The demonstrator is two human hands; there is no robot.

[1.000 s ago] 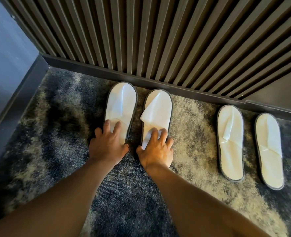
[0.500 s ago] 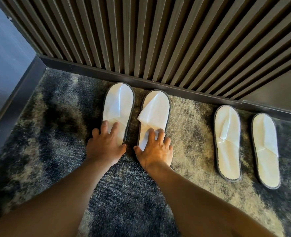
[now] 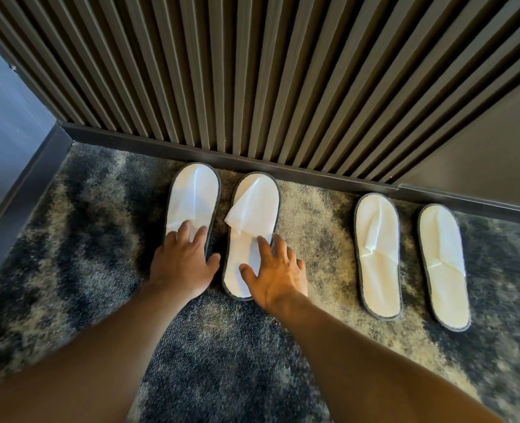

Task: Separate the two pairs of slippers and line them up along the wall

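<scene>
my fingers [image 3: 188, 230] of the left hand [image 3: 181, 264] lie spread and flat on the heel end of the far-left slipper [image 3: 193, 203], gripping nothing, while the right hand [image 3: 275, 276] hovers splayed over the heel of its mate [image 3: 252, 227], fingertips on or just above the white sole; i cannot tell whether they press. both forearms reach forward and down from the bottom of the frame, palms down, wrists low over the mottled carpet [image 3: 84, 239]. this pair sits toe-first just beside the dark skirting [image 3: 298, 172] under the slatted wall [image 3: 252, 87]; the second pair, one slipper [image 3: 377, 257] and its neighbour [image 3: 443, 267], lies well apart to the right, also near the skirting though angled a little. i judge these to be light, thin, soft disposable slippers with floppy fabric uppers; the one under my right hand has its upper creased askew. they should slide easily under a flat palm, and the firmer dark-edged sole at the heel looks the best place to take hold, since a pinch on the upper would only crumple it.
</scene>
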